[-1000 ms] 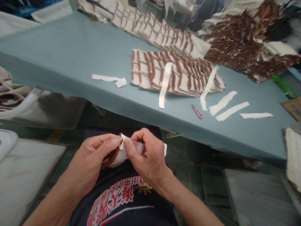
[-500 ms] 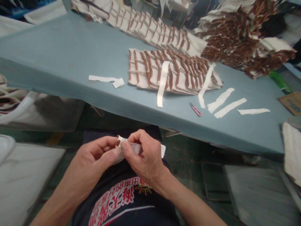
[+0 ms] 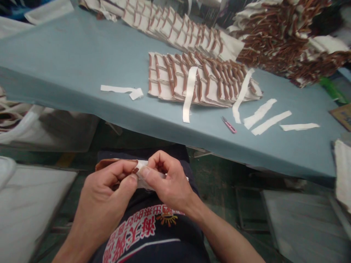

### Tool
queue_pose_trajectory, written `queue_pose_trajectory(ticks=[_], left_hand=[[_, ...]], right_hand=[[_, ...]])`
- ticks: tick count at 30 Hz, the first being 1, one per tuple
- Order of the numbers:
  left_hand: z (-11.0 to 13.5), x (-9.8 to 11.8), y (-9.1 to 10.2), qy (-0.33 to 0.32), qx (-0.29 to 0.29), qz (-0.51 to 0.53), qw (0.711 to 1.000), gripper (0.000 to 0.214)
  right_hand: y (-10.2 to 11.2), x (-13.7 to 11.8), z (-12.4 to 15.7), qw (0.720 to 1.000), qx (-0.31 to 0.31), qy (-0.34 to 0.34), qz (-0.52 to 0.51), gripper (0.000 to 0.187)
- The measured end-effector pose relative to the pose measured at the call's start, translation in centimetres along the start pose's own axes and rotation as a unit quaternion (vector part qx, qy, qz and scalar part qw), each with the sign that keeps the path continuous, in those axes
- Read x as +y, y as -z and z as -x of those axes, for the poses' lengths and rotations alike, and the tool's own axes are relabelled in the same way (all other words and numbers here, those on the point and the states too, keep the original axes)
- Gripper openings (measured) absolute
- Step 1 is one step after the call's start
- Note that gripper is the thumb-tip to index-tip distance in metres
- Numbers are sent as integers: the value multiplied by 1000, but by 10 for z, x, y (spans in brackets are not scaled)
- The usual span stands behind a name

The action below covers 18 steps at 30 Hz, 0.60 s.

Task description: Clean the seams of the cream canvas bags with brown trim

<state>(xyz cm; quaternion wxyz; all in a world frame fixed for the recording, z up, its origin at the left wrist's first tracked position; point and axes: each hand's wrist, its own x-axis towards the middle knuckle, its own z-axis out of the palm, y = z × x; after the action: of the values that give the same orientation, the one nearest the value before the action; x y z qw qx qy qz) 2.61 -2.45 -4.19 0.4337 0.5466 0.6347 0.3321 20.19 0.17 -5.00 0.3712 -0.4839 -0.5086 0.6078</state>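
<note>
Left hand point(image 3: 105, 193): thumb and fingers drawn together in a pinch; gripping the brown-edged end of a white cloth piece point(image 3: 143, 184);
Right hand point(image 3: 167, 180): thumb pressed to curled fingers; pinching the same piece just beside the left fingertips;
Table point(image 3: 82, 65): blue-grey, beyond both hands;
Heap point(image 3: 279, 40): brown and white cloth at the far right;
Far row point(image 3: 178, 27): overlapping brown-edged pieces;
Near row point(image 3: 207, 86): similar pieces, closer in;
Cloth piece: above the lap, short of the table's near edge;
Strips point(image 3: 271, 123): white; two lie partly across the near row, others beside it;
Snips point(image 3: 229, 125): pink-handled, between strips.
</note>
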Motion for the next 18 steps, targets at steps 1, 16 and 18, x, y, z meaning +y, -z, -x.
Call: queue_pose_trajectory(ticks=[1, 16, 18], left_hand=[[2, 3, -2, -3, 10, 2, 1000, 29], [-4, 26, -6, -30, -45, 4, 999, 23], [-7, 18, 3, -40, -81, 3, 996, 22]], right_hand=[[2, 0, -2, 999, -24, -25, -34, 47], [25, 33, -27, 958, -226, -90, -154, 59], [32, 22, -24, 976, -191, -56, -88, 55]])
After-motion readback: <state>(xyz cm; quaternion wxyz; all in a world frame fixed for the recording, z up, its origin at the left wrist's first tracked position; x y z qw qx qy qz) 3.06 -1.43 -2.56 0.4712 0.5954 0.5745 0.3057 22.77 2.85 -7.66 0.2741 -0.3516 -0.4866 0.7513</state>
